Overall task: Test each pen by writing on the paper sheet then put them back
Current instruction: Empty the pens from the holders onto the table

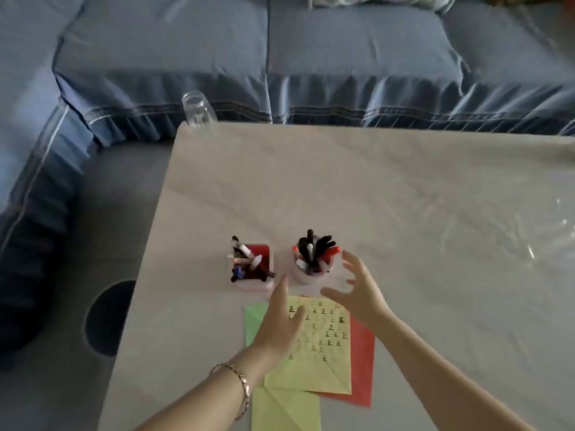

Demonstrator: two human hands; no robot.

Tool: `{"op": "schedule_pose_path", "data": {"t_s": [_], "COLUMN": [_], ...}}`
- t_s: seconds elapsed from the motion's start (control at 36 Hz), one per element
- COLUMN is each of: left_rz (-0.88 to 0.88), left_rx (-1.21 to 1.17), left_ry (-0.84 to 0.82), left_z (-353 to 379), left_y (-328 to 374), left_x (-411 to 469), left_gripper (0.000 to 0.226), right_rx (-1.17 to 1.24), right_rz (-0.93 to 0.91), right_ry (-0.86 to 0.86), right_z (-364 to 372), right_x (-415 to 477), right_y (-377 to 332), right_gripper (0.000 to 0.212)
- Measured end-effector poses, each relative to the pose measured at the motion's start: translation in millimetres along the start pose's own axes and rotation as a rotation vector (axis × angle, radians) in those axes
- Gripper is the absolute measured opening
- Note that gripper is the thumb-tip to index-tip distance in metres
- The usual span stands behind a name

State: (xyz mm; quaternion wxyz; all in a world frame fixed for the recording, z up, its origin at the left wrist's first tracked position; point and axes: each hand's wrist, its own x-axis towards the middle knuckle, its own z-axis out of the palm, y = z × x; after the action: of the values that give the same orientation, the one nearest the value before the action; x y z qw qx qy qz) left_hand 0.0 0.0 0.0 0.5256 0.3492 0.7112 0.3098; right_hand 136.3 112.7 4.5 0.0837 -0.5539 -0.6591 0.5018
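Note:
Two pen holders stand on the table: a square one with a red inside (253,283) at the left and a round pale one (306,278) at the right. Each is full of several pens (314,251). In front of them lies a yellow paper sheet (323,346) covered with small written marks. My left hand (280,318) is open and lies flat over the sheet's left part, fingers pointing at the holders. My right hand (357,287) hovers open with spread fingers just right of the round holder, holding nothing.
Green paper (253,321), red paper (362,362) and another yellow-green sheet (283,412) lie under and around the written sheet. A clear glass jar (197,110) stands at the table's far left corner. A blue sofa (311,57) runs behind the table (404,188).

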Motion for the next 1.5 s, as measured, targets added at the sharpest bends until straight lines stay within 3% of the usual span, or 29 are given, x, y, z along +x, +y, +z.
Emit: {"op": "schedule_pose_path", "data": {"t_s": [0.14, 0.28, 0.42, 0.56, 0.67, 0.75, 0.81, 0.86, 0.92, 1.03, 1.25, 1.39, 1.5], "left_rz": [0.152, 0.332, 0.469, 0.394, 0.287, 0.215, 0.234, 0.3, 0.382, 0.56, 0.732, 0.714, 0.765], "left_rx": [-0.097, -0.208, -0.317, -0.393, -0.495, -0.667, -0.698, -0.507, -0.27, 0.001, 0.817, 1.013, 1.028], "left_ry": [0.079, 0.066, 0.029, -0.102, -0.253, -0.291, -0.332, -0.35, -0.329, -0.265, -0.056, -0.046, 0.02], "left_z": [6, 5, 8, 17, 29, 37, 40, 46, 55, 74, 95, 108, 113], "left_y": [-9, -15, -25, -13, -5, -2, -1, -3, -1, 0, -13, -21, -24], "left_x": [37, 62, 75, 75, 76, 75, 75, 77, 74, 81, 111, 126, 133], "left_gripper": [0.055, 0.041, 0.05, 0.035, 0.023, 0.033, 0.055, 0.085, 0.095, 0.093, 0.066, 0.065, 0.074], "right_rx": [-0.05, 0.031, 0.142, 0.1, -0.158, -0.341, -0.454, -0.564, -0.711, -0.96, -1.143, -1.431, -1.644], "right_rz": [-0.204, -0.367, -0.452, -0.506, -0.402, -0.317, -0.269, -0.235, -0.211, -0.217, -0.301, -0.443, -0.308], "right_ry": [-0.038, 0.002, 0.123, 0.297, 0.368, 0.362, 0.365, 0.371, 0.365, 0.355, 0.318, 0.299, 0.235], "right_z": [12, 25, 28, 6, -21, -35, -43, -49, -53, -55, -52, -65, -92], "right_x": [47, 62, 57, 31, 4, -16, -27, -34, -37, -33, -7, -2, -14], "right_y": [32, 36, 38, 45, 48, 47, 48, 50, 48, 45, 55, 60, 61], "right_gripper": [0.106, 0.072, 0.069, 0.079, 0.088, 0.08, 0.075, 0.079, 0.083, 0.082, 0.067, 0.061, 0.066]}}
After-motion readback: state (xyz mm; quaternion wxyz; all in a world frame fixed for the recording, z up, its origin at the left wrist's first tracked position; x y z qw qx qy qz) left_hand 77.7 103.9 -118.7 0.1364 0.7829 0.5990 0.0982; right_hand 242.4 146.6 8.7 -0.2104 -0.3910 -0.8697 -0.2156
